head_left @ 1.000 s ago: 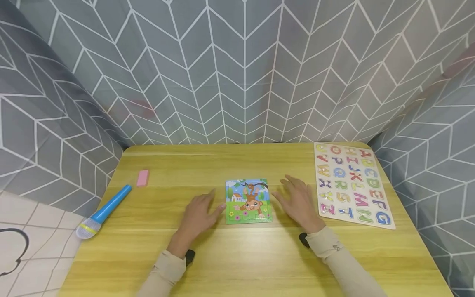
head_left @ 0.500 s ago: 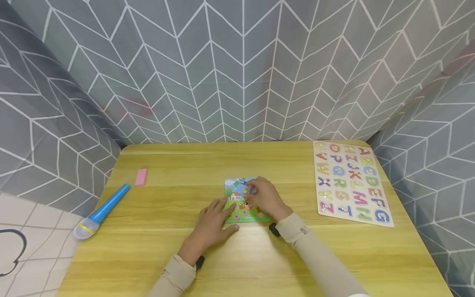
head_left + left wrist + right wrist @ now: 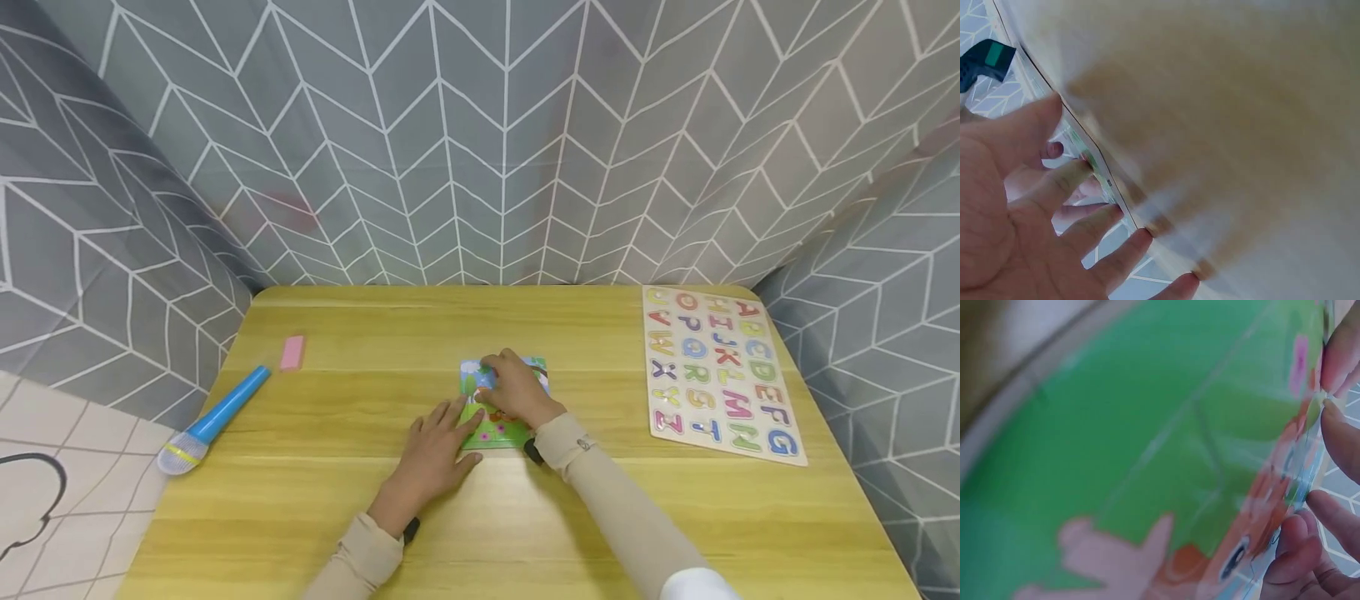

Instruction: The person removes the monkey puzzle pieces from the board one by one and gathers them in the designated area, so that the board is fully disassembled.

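Note:
A square jigsaw puzzle (image 3: 487, 433) with a monkey picture lies flat in mid-table, its glossy surface marked by pale streaks. My left hand (image 3: 429, 454) reaches in from the left, fingers extended, with fingertips at the puzzle's left side. In the left wrist view those fingers (image 3: 1060, 187) are spread along the puzzle's edge. Bent over the picture is my right hand (image 3: 521, 393), covering much of the monkey. The right wrist view has its thumb and bent fingers (image 3: 1297, 550) at the puzzle's surface; I cannot tell whether they pinch anything.
On the right of the wooden table (image 3: 360, 333) lies a letter board (image 3: 712, 446) with colourful alphabet pieces. A blue toy microphone (image 3: 225, 414) and a pink block (image 3: 292, 352) lie at the left. Grey patterned curtain (image 3: 480, 167) hangs behind the table.
Both hands have come in from beside the puzzle onto it. Over the last half second my right hand has shifted slightly left across the picture; the left has stayed at the left side.

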`<state>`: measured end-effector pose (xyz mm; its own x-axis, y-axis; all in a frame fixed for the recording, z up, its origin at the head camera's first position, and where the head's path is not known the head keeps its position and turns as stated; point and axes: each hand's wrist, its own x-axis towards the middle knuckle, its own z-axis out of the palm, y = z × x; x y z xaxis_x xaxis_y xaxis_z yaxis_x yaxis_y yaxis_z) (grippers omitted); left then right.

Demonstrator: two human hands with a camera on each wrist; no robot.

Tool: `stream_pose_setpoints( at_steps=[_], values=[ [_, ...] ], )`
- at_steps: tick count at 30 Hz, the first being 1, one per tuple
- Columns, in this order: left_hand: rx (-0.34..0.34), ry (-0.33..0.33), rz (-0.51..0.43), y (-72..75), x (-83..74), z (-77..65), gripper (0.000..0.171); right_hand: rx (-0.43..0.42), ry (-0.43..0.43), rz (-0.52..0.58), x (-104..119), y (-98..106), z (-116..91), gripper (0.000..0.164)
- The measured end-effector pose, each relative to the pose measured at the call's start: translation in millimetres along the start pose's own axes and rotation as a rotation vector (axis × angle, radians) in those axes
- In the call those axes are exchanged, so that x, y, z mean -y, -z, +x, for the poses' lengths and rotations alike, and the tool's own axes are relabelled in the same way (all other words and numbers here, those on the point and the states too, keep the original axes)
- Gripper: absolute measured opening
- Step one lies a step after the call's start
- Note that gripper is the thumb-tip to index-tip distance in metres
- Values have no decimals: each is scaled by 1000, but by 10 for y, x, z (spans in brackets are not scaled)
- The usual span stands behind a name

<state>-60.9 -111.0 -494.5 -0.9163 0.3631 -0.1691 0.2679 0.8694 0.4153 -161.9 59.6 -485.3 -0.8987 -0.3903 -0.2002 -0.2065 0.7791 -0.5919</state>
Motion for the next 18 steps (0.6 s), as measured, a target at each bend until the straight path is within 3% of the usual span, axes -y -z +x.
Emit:
stream_pose_setpoints(
  at_steps=[18],
  values=[
    [-15, 8, 0, 54, -55, 14, 51, 28, -36, 15, 35, 57, 142, 52]
  ],
)
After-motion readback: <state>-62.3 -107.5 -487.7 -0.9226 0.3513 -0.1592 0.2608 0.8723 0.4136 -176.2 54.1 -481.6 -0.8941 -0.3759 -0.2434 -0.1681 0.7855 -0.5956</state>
